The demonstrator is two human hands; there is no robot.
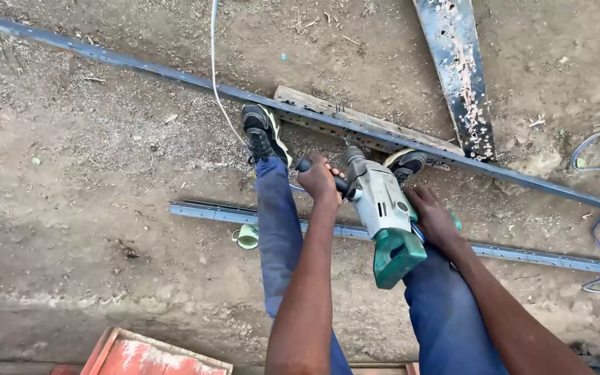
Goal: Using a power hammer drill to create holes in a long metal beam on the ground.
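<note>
Left hand [319, 179] is closed around the black side handle [340, 183] of a grey-green power drill [382, 212]; right hand [433, 217] grips its body at 3 o'clock. The drill points toward 12 o'clock, at the long steel bar [175, 75] on the dirt ground [71, 229], between both shoes

One drill [383, 208], two hands, two shoes, three long metal bars, one wooden plank [355, 119]
</note>
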